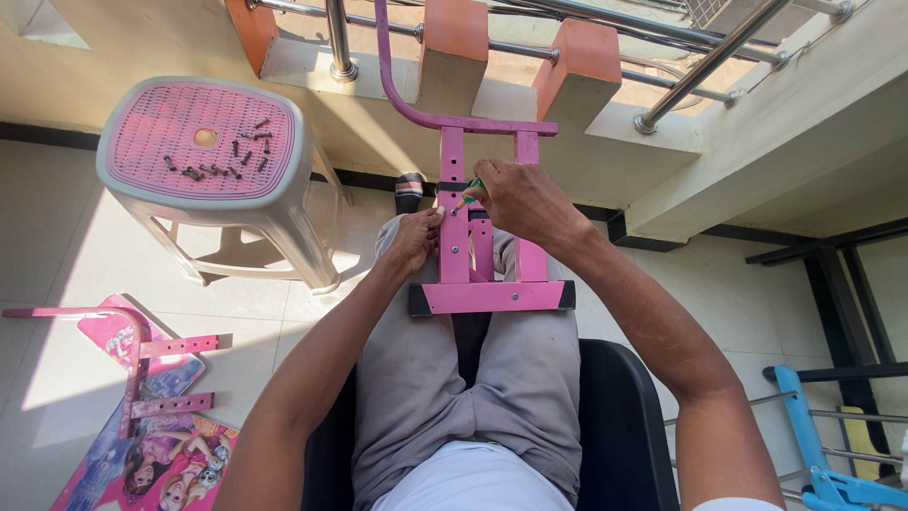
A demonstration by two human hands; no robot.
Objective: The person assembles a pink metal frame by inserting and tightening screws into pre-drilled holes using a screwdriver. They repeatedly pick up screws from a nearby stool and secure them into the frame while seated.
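Note:
A pink metal frame (487, 295) with rows of holes rests across my knees, and its curved tube rises toward the railing. My left hand (413, 238) grips the frame's left upright from the side. My right hand (523, 199) holds a small green-handled screwdriver (470, 192) with its tip against the left upright near the top crossbar. I sit on a black chair (619, 426).
A pink and grey plastic stool (203, 151) at my left carries several dark screws (227, 156). Another pink frame part (132, 364) lies on the floor over a printed pink panel (165, 454). A steel railing (530, 47) runs ahead. A blue frame (823, 454) stands at the right.

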